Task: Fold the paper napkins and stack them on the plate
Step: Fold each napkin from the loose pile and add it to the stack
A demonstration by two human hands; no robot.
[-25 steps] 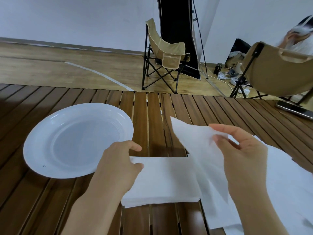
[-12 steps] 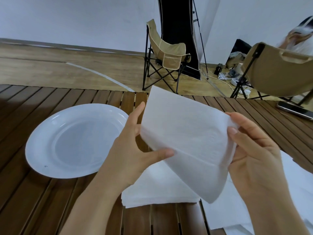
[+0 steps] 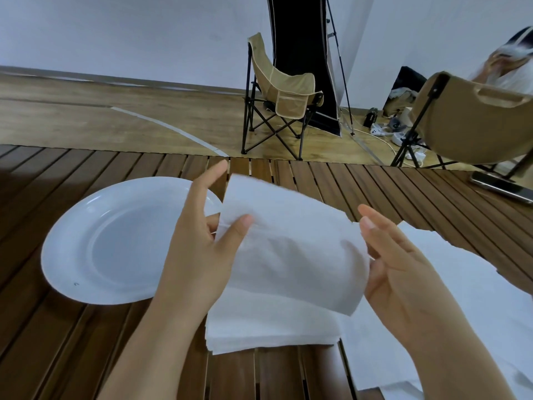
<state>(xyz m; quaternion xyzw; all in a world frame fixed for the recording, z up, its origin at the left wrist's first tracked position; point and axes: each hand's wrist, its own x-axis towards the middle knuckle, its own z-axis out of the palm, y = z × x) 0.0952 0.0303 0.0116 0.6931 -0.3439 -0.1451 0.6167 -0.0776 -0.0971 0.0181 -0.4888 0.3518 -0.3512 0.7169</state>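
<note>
A white paper napkin [image 3: 291, 246] is held up over the table, bent over on itself. My left hand [image 3: 202, 246] pinches its left edge between thumb and fingers, with the index finger pointing up. My right hand [image 3: 403, 269] holds its right edge, the fingers fairly straight behind the paper. Below it lies a stack of folded napkins [image 3: 271, 327] on the slatted wooden table [image 3: 86, 356]. The white plate [image 3: 115, 243] sits to the left with nothing on it.
Unfolded white napkin sheets [image 3: 461, 298] are spread to the right of the stack. A phone [image 3: 501, 187] lies at the table's far right edge. Two folding chairs [image 3: 282, 102] stand beyond the table, and a person sits at the far right.
The raised napkin has come lower and bent over into a fold. My left thumb has shifted onto its upper left edge, and my right hand's fingers have straightened.
</note>
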